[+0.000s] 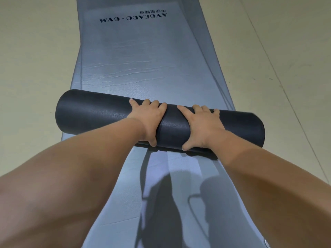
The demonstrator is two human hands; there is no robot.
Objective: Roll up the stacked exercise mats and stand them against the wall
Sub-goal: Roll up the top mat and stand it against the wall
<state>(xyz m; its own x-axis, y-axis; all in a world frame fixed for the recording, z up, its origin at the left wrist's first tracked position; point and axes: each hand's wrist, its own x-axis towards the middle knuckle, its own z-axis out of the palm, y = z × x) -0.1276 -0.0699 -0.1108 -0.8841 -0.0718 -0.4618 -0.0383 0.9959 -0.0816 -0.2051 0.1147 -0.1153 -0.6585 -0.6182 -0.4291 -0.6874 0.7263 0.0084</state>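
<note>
Two hands sit on the rolled mat [93, 111], close together near its middle. The left hand [147, 120] and right hand [201, 127] each have fingers curved over the top and a thumb down the near face. We read both as gripping the roll rather than lying flat on it.

The roll lies crosswise on the stack of mats [125, 194], dark side outward. The unrolled length [143, 59] of the same mat runs away from us toward the printed logo [133, 17], so a good part is not yet wound.

The roll's right end appears nearer to us than its left. This may be real skew or only lens distortion.

Notes for this step:
- Move the hands wider apart, since a central grip leaves the ends free to loosen or telescope.
- Push forward with equal pressure on both sides.
- Pull back slightly each turn to tighten the roll.
- Check that the roll's ends track the mat's edges.
- Watch that the offset lower mats do not drag along.

The beige floor [35, 51] surrounds the stack. No wall is in view.
</note>
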